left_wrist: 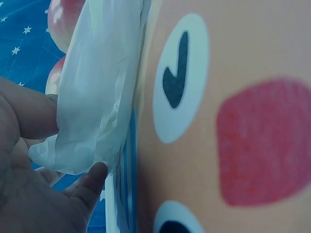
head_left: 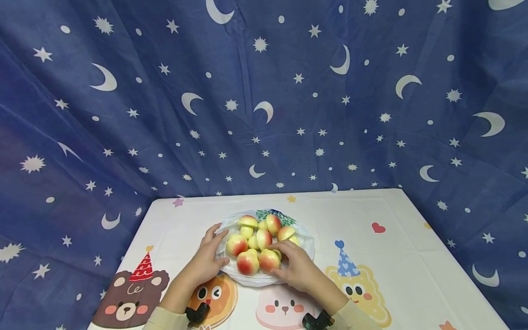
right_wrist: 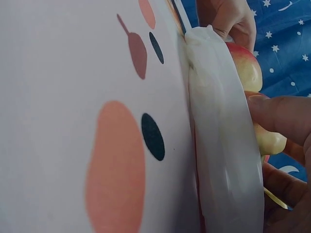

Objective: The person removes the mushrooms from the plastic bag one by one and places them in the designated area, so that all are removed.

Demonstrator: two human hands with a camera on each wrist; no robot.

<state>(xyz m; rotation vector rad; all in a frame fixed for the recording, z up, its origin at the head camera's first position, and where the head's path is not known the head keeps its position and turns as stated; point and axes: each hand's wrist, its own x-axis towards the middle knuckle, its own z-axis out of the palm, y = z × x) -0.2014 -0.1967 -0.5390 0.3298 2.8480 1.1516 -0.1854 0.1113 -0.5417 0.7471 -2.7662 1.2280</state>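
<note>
Several red-and-yellow mushroom-shaped pieces (head_left: 247, 262) with glossy caps and pale yellow stems lie heaped on a white plastic bag (head_left: 253, 280), its edge bunched into a thick rim. At the bag's left edge my left hand (head_left: 206, 259) rests with fingers spread; its thumb and a fingertip touch the plastic in the left wrist view. On the right side, my right hand (head_left: 294, 266) reaches over the rim, thumb and forefinger curled about a front mushroom-shaped piece (head_left: 268, 260). Its other fingers are partly hidden behind the pieces in the right wrist view.
A white table cover (head_left: 412, 256) printed with cartoon faces lies beneath. Green and blue print (head_left: 284, 217) shows at the bag's far edge. Behind the table hangs a dark blue curtain (head_left: 288, 91) with moons and stars. Each wrist wears a black camera mount (head_left: 197, 314).
</note>
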